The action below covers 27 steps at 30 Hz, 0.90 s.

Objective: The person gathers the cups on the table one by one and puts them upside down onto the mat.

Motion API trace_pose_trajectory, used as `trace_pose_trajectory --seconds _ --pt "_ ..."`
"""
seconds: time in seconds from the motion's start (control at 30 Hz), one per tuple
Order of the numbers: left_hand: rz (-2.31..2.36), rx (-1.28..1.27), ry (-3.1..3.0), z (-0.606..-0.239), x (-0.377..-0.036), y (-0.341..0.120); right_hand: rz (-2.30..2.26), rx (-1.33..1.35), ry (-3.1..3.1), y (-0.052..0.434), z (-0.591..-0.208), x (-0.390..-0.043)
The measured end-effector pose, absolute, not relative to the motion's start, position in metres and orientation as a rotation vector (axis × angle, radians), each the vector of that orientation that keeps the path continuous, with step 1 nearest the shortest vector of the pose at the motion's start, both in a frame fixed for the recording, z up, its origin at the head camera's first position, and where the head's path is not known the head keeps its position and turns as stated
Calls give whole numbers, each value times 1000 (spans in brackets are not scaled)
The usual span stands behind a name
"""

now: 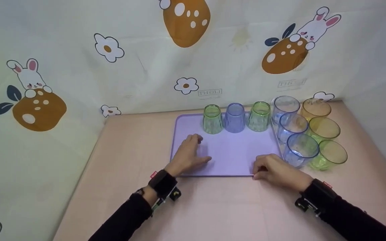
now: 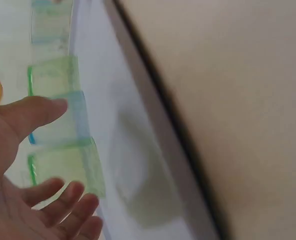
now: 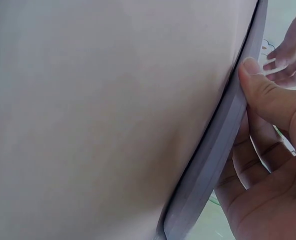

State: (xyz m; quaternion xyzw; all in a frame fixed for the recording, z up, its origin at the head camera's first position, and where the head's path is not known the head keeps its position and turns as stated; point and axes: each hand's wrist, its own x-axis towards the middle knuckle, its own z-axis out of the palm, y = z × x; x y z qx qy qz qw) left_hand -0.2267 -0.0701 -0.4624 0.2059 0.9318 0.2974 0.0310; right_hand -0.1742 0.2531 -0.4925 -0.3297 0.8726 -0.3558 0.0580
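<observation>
Both hands (image 1: 233,164) on lilac tray (image 1: 233,150), cups (image 1: 235,117) beyond.

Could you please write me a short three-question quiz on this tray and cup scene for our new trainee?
1. True or false: three cups stand upside down in a row at the far edge of the lilac tray.
2. Which hand grips the tray's near edge? A) left hand B) right hand C) neither
3. Fill in: the upright cups stand on the table, to the tray's ____ side.

Key
1. True: a green cup, a blue cup and another green cup.
2. B; its thumb presses the rim, while the left hand rests flat on the tray.
3. Right.
</observation>
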Motion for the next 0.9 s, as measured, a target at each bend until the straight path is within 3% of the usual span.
trace_pose_trajectory --seconds 0.27,0.9 --pt "692 1024 2740 -471 -188 -76 -1072 -1070 2665 252 -490 -174" --pt "476 1111 2972 -484 -176 -67 -1134 -1111 2637 254 -492 -174"
